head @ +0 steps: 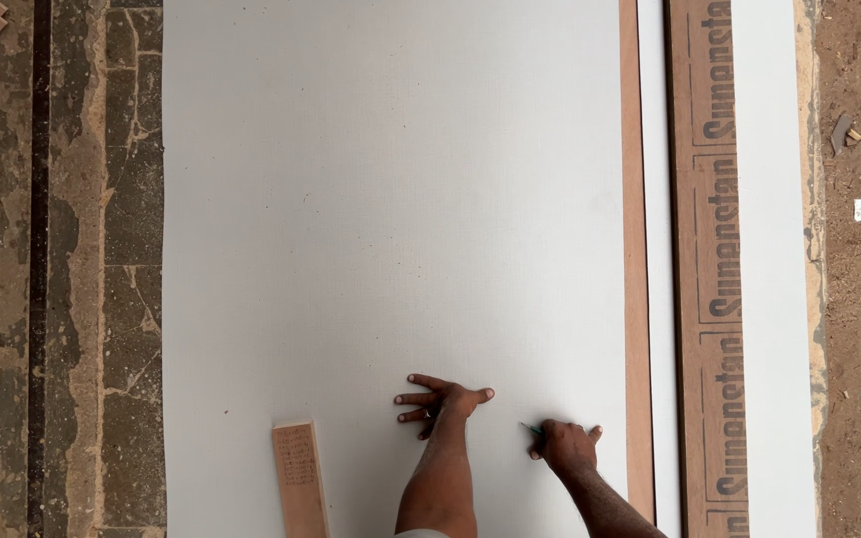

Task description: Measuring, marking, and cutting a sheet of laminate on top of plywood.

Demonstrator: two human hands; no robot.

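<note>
The left hand lies flat with fingers spread on the white sheet. Just to its right, the right hand is curled around what looks like a green pencil, tip on the sheet. A wooden strip lies left of the left hand.

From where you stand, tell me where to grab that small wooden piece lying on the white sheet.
Grip the wooden piece across its long side edges, from above. It lies flat and narrow on the white sheet, left of the left hand, probably with nothing touching its sides.
</note>
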